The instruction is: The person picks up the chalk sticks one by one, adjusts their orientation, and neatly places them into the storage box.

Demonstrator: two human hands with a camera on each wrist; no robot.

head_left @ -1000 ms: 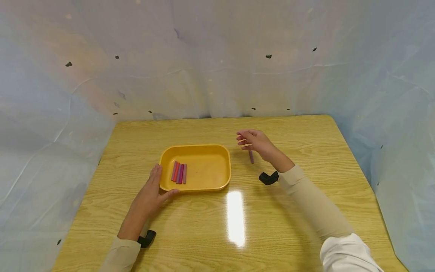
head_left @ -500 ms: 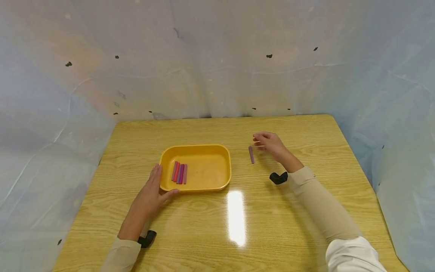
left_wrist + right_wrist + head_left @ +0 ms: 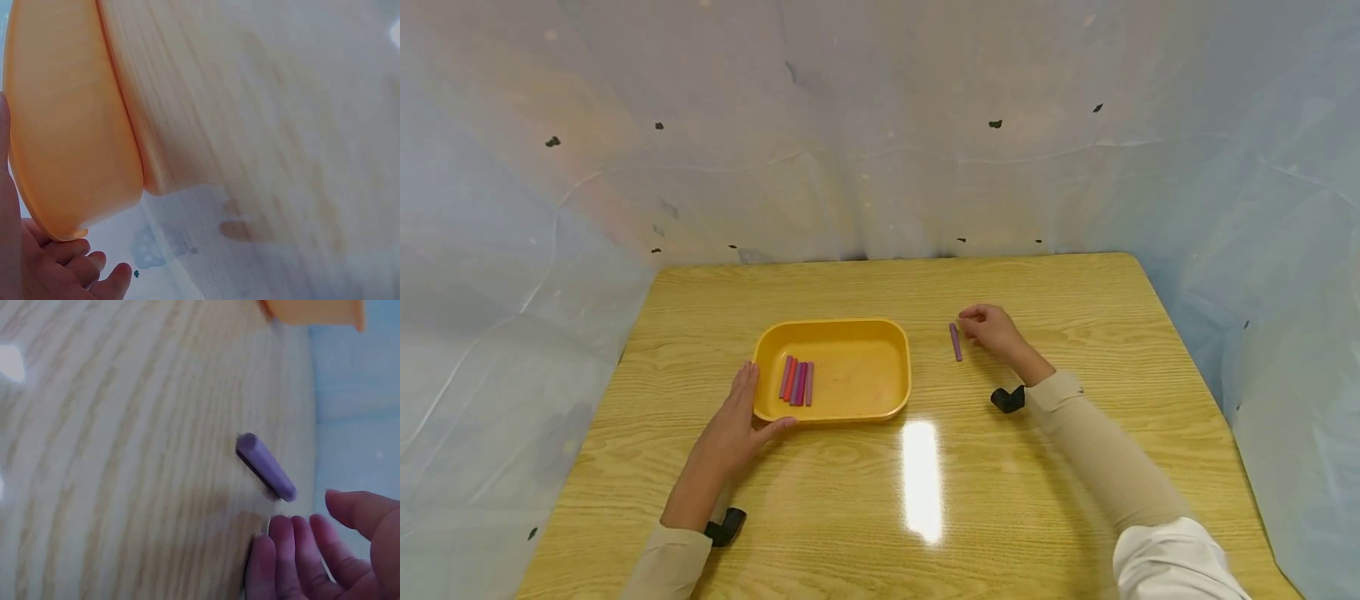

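Observation:
My left hand (image 3: pixel 731 427) rests on the left end of a yellow plastic tray (image 3: pixel 857 416), its thumb along the front rim. In the left wrist view its fingers (image 3: pixel 84 270) lie against the rim of the orange-looking tray wall (image 3: pixel 75 125). Several chalk sticks (image 3: pixel 796 383), purple, orange-red and magenta, lie side by side in the tray's left part. To the right of the tray, a single purple chalk stick (image 3: pixel 956 342) lies on the table. My right hand (image 3: pixel 995 332) is just beside its far end, fingers loosely bent, thumb and fingers apart around no object (image 3: pixel 306 556).
The wood-grain table (image 3: pixel 820 517) has a bright light reflection in front of the tray. Translucent sheeting (image 3: pixel 880 142) stands behind and at both sides. A black wrist mount (image 3: pixel 1008 399) sits under the right forearm, and another (image 3: pixel 726 527) by the left.
My right hand has moved right, off the loose purple chalk stick, then lowered toward the table beside it. My left hand, the tray and the sticks stay where they were.

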